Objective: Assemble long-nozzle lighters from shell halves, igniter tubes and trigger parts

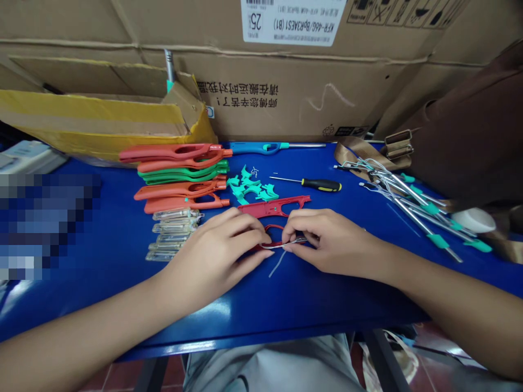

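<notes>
My left hand [223, 247] and my right hand [327, 239] meet over a red lighter shell half [278, 227] that is partly hidden beneath them. Thumb and fingers of each hand pinch thin white wires [274, 246]. A clear thin strand [278, 264] hangs below the right fingertips, and a short grey metallic piece [301, 239] shows beside them. Just beyond my hands lies another red shell half [273, 208], inner side up. Clear fuel tanks [174, 227] are lined up left of my left hand, some partly covered by it.
Red, orange and green lighter shells [180, 174] lie stacked at left. Teal triggers [249, 188], a screwdriver [322, 185] and a blue lighter [261, 147] lie behind. Metal lighter tubes with wires [420, 204] are at right. A cardboard wall [286, 120] and yellow-taped box [102, 128] stand behind.
</notes>
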Tool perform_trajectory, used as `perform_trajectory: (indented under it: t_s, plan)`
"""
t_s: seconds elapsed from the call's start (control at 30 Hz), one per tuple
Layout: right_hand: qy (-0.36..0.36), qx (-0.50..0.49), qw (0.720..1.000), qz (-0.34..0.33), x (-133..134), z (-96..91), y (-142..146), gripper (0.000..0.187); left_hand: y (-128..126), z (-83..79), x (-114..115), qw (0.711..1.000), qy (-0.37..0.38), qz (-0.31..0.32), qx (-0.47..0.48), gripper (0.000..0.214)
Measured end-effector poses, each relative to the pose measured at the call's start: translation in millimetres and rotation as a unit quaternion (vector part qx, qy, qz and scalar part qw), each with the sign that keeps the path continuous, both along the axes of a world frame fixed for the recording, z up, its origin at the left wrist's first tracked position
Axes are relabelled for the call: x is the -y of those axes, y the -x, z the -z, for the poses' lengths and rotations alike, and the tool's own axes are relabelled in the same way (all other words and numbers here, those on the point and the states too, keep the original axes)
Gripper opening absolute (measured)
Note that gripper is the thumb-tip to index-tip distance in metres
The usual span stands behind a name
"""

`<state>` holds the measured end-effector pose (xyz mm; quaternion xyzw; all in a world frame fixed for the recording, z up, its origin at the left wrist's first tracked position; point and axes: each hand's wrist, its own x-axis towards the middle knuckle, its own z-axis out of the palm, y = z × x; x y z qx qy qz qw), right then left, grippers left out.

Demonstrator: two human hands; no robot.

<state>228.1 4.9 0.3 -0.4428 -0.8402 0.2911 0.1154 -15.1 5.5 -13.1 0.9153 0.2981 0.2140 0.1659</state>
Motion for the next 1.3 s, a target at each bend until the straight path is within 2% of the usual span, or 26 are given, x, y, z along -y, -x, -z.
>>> perform_trajectory:
  t_s: [0.23, 0.4, 0.7, 0.97, 1.3]
  plan:
    - [-0.003, 0.013, 1.000, -0.024, 1.0, -1.8, -1.2, 0.006, 0.7, 4.2, -1.2, 1.000, 0.006, -0.006, -0.003, 0.012]
    - [0.006, 0.006, 1.000, -0.006, 1.8, -2.0, 1.3, 0.009, 0.4, 3.0, 0.2, 0.999, 0.039, 0.010, 0.007, 0.015]
    - [0.001, 0.003, 1.000, 0.029, 6.4, -2.1, 4.4, 0.008, -1.3, 2.8, 1.1, 0.999, 0.034, 0.000, 0.009, 0.014]
    - [0.036, -0.006, 0.999, 0.024, 2.2, -6.1, 4.5, 0.010, -3.6, 2.1, 3.1, 0.997, 0.066, -0.007, 0.028, 0.015]
    - [0.086, -0.023, 0.994, 0.067, 3.1, -8.1, 3.7, 0.009, -1.7, 1.7, 3.6, 0.996, 0.080, -0.010, 0.044, 0.016]
